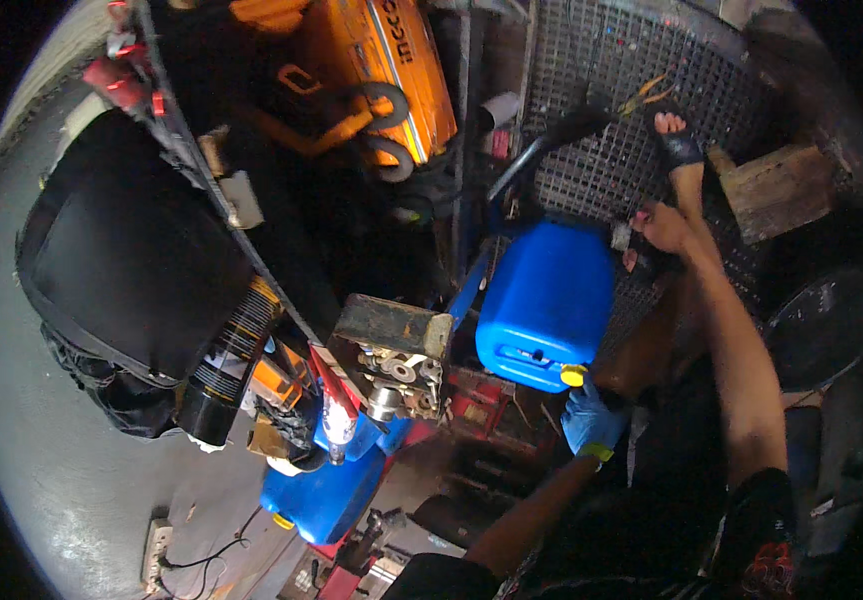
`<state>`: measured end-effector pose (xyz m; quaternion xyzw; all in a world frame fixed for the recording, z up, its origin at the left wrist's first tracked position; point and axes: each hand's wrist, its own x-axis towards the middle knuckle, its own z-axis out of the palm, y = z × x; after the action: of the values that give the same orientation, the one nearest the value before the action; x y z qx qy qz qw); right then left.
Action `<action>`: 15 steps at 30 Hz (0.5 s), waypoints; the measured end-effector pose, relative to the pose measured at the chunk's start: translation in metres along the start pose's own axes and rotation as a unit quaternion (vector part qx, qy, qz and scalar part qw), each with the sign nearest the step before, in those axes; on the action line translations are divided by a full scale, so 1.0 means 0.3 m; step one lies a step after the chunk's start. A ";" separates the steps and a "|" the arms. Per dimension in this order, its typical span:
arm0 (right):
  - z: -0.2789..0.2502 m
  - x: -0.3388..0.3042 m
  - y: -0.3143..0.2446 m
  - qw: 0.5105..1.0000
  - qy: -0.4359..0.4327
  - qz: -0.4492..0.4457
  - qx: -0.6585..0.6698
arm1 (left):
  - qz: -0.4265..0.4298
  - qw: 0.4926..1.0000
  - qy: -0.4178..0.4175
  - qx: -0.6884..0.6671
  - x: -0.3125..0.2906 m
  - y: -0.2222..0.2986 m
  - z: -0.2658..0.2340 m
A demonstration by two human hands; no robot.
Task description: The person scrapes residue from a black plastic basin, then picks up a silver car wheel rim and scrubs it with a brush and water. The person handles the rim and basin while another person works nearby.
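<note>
A blue plastic jerrycan (548, 290) with a yellow cap (573, 376) is in front of me, its cap end towards me. My left hand (591, 420), in a blue glove with a yellow-green cuff, grips the jerrycan's corner beside the cap; its fingertips are partly hidden. My bare right hand (665, 229) is closed near the jerrycan's far right side. A small pale piece (620, 237) shows by its fingers, too blurred to name. Beyond that hand is my foot in a black sandal (681, 150).
A black plastic mesh (591, 120) spreads ahead. To the left are a metal box of fittings (391, 325), a second blue jerrycan (326, 495), a black spray can (216, 390) and a black bag (131, 260). An orange machine (401, 70) stands behind; a wooden block (776, 190) lies right.
</note>
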<state>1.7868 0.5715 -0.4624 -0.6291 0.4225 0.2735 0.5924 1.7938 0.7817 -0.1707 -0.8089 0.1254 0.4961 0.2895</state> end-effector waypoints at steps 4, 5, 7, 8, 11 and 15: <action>-0.122 -0.084 -0.373 0.963 0.205 -0.059 0.162 | -0.022 1.000 -0.017 0.000 -0.010 0.012 -0.009; -0.193 -0.174 -0.607 0.928 0.239 -0.146 0.245 | -0.021 1.000 0.003 0.009 -0.020 0.011 0.007; -0.258 -0.237 -0.923 0.818 0.352 -0.378 0.253 | -0.022 1.000 -0.003 0.001 -0.025 0.022 -0.008; -0.305 -0.252 -1.058 0.803 0.357 -0.436 0.193 | -0.027 1.000 -0.007 -0.003 -0.032 0.020 -0.014; -0.339 -0.209 -1.369 0.840 0.394 -0.362 0.087 | -0.047 0.998 -0.039 -0.029 -0.059 0.056 -0.093; -0.349 -0.092 -1.526 0.903 0.355 -0.233 -0.072 | -0.037 0.999 0.006 0.018 -0.052 0.008 0.061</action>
<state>2.1485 0.4480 -0.1883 -0.8057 0.4254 -0.0842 0.4035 1.7718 0.7894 -0.1640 -0.8103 0.1061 0.4782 0.3218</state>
